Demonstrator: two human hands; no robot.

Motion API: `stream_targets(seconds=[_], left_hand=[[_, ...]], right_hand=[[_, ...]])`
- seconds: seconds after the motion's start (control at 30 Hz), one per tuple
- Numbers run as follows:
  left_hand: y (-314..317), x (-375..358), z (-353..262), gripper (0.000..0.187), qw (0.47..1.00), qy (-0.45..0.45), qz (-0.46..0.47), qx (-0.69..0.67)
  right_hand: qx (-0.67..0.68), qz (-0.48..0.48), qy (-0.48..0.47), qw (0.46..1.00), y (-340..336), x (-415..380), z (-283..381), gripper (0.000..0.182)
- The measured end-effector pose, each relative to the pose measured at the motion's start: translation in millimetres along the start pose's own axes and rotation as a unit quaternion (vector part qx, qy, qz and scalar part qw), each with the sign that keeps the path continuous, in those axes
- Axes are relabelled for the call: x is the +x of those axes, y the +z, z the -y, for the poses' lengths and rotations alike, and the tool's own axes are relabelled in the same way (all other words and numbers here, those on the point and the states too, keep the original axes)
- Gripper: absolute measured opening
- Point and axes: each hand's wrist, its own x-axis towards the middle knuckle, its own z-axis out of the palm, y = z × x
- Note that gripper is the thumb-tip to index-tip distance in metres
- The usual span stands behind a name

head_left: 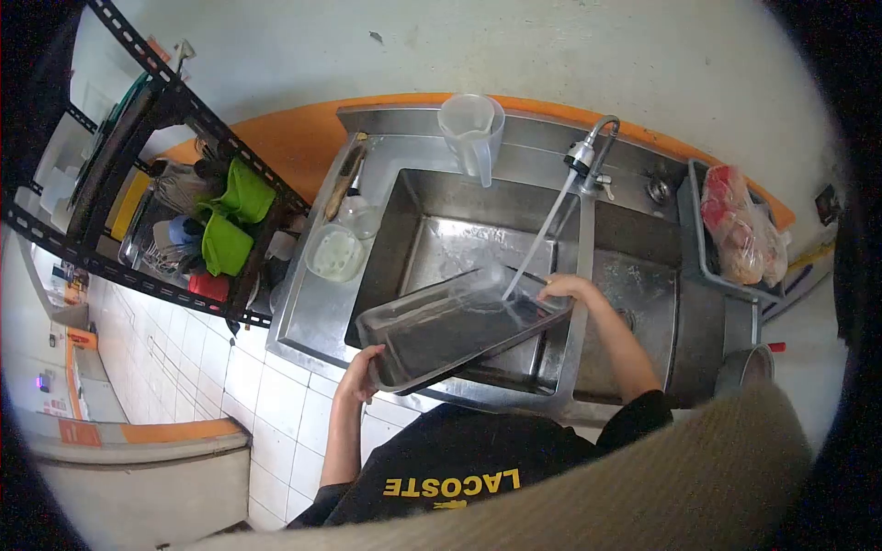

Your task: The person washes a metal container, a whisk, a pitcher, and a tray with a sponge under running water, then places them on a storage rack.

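A long rectangular metal pan [441,335] is held tilted over the left basin of the steel sink [413,197]. My left hand [361,375] grips its near left corner, thumb over the rim. At its far right end my right hand [564,288] is closed on the edge, beside the splash. A stream of water [547,225] runs from the faucet [588,156] into the pan's right part. The fingers beneath the pan are mostly hidden.
Left of the basin stand a tub of whitish liquid [334,253], a clear bottle [356,213] and a brush [344,179]. Behind is a plastic measuring jug [472,133]. A grey crate [694,225] holds bagged items at right; a black metal rack [243,151] stands left.
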Motion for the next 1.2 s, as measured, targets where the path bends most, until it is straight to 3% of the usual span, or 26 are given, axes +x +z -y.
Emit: stream_targets(seconds=[0.1, 0.17, 0.23, 0.27, 0.33, 0.37, 0.47, 0.5, 0.57, 0.6, 0.63, 0.77, 0.87, 0.9, 1.0, 1.03, 1.13, 1.2], left_hand=[[0.9, 1.5, -3.5, 0.039, 0.998, -0.05, -0.025, 0.01], [-4.9, 22.0, 10.0, 0.038, 0.997, -0.077, -0.009, 0.029], [7.2, 35.1, 18.0, 0.035, 0.989, -0.124, 0.019, 0.076], [6.7, 46.2, 25.6, 0.036, 0.988, -0.103, 0.066, 0.097], [0.1, 83.8, 45.5, 0.039, 0.975, -0.061, 0.162, 0.139], [12.2, 92.0, 46.4, 0.045, 0.973, -0.067, 0.165, 0.148], [69.2, 84.6, 42.4, 0.05, 0.984, -0.016, 0.095, 0.153], [95.7, 67.8, 35.2, 0.058, 0.979, -0.012, 0.01, 0.202], [89.4, 102.5, 42.1, 0.063, 0.982, -0.086, 0.127, 0.111], [87.2, 117.1, 46.7, 0.066, 0.973, -0.124, 0.183, 0.064], [91.2, 123.8, 45.8, 0.066, 0.972, -0.153, 0.177, 0.037], [116.0, 124.4, 54.7, 0.063, 0.983, -0.051, 0.152, 0.092], [118.9, 146.8, 69.3, 0.06, 0.981, -0.062, 0.164, 0.08], [122.6, 147.8, 70.6, 0.061, 0.981, -0.045, 0.166, 0.084], [133.8, 146.9, 72.5, 0.064, 0.982, -0.001, 0.159, 0.103], [137.4, 144.7, 71.7, 0.065, 0.983, 0.009, 0.147, 0.113], [141.8, 142.6, 71.0, 0.072, 0.982, 0.026, 0.113, 0.148], [142.5, 139.7, 73.2, 0.074, 0.98, 0.025, 0.088, 0.174]], right_hand=[[-0.16, -0.015, -0.006, 0.987, -27.3, 5.5, -11.1, 0.061], [-0.184, -0.007, 0.059, 0.981, -53.7, -65.5, 42.0, 0.054], [-0.214, -0.107, 0.055, 0.969, -70.8, -94.7, 45.3, 0.049], [-0.227, -0.158, 0.054, 0.96, -78.0, -107.3, 45.4, 0.047], [-0.206, -0.205, 0.027, 0.956, -91.1, -137.7, 49.8, 0.044], [-0.196, -0.229, 0.013, 0.954, -95.7, -148.4, 50.1, 0.043], [-0.159, -0.212, 0.081, 0.961, -107.7, -167.0, 41.2, 0.04], [-0.144, -0.202, 0.078, 0.965, -109.8, -171.3, 32.5, 0.039], [-0.116, -0.183, 0.071, 0.974, -105.3, -175.2, -1.4, 0.039], [-0.11, -0.218, -0.004, 0.97, -95.6, -174.6, -30.2, 0.04], [-0.05, -0.217, -0.025, 0.975, -86.9, -173.3, -59.7, 0.041], [0.045, -0.263, -0.075, 0.961, -44.7, -187.2, -124.0, 0.045], [0.12, -0.239, -0.037, 0.963, -25.3, -194.7, -143.6, 0.047], [0.089, -0.274, -0.042, 0.957, -18.4, -180.7, -177.2, 0.045], [0.045, -0.32, 0.016, 0.946, -9.2, -180.4, -182.4, 0.049], [0.092, -0.309, 0.02, 0.946, -8.6, -180.1, -178.6, 0.05], [0.057, -0.324, 0.02, 0.944, -7.8, -177.3, -176.8, 0.041], [-0.073, -0.407, 0.102, 0.905, -6.9, -173.2, -174.5, 0.034]])
